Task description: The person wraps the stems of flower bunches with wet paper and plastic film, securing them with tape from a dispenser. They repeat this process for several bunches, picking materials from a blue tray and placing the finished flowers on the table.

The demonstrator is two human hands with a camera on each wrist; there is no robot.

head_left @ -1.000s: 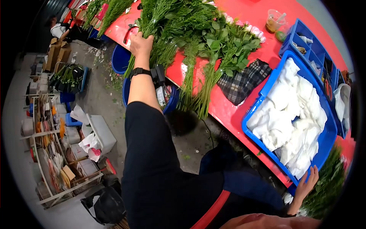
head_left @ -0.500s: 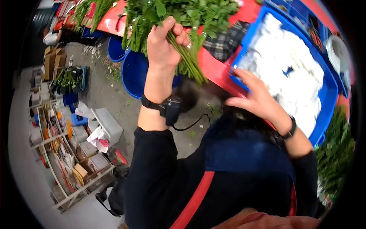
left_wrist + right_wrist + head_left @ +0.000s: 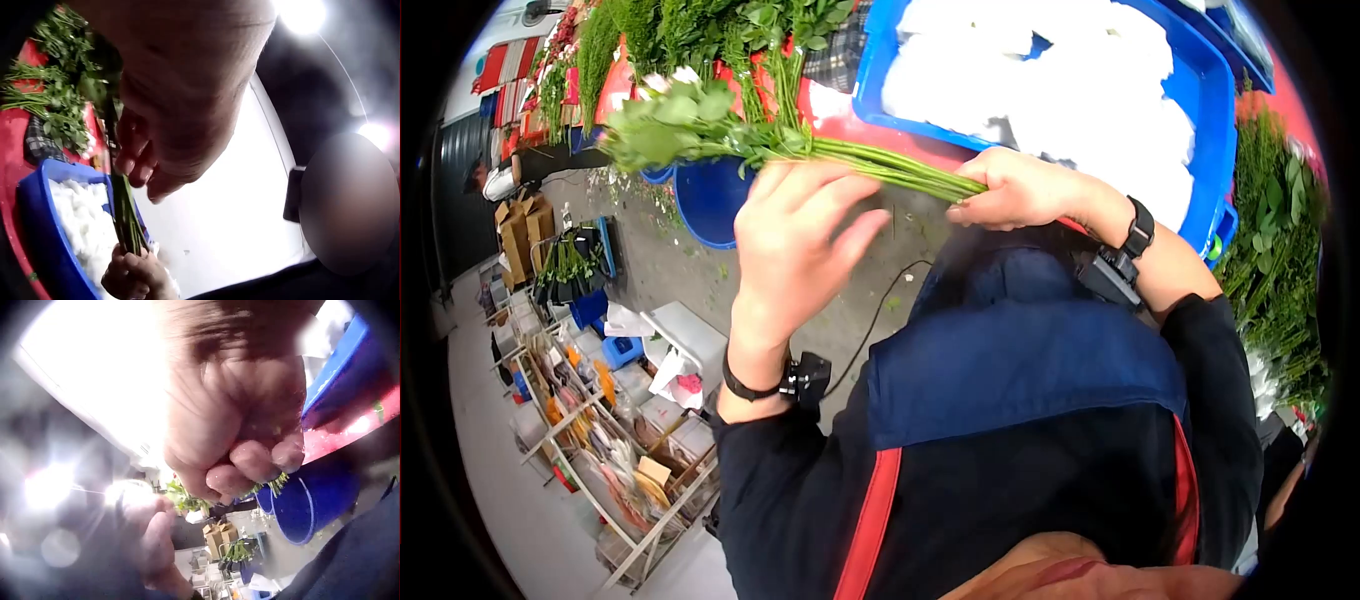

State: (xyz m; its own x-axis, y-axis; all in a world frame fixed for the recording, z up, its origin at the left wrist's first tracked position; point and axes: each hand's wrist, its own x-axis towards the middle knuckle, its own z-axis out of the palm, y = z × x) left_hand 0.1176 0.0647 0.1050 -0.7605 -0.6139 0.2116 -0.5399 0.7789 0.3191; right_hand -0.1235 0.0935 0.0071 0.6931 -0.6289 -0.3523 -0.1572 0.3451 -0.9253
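Note:
A bunch of leafy flowers (image 3: 670, 125) with pale heads lies sideways in front of me, its heads to the left. My right hand (image 3: 1025, 190) grips the green stems (image 3: 910, 172) near their cut ends, fingers curled round them; the ends poke out below those fingers in the right wrist view. My left hand (image 3: 800, 245), slightly blurred, is beside the middle of the stems, thumb spread away from the fingers. In the left wrist view its fingers (image 3: 140, 156) are loosely bent right alongside the stems.
A blue tub (image 3: 1215, 150) of white material stands on the red table (image 3: 840, 112). More greenery (image 3: 690, 35) and a dark checked cloth (image 3: 837, 60) lie behind. A blue bucket (image 3: 705, 205) is on the floor, shelving (image 3: 600, 470) at left, tall foliage (image 3: 1275, 230) at right.
My left hand reached into the greenery, drew the flower bunch back over the table edge and loosened its grip. My right hand moved from the tub to the stems and took hold. The view turned right.

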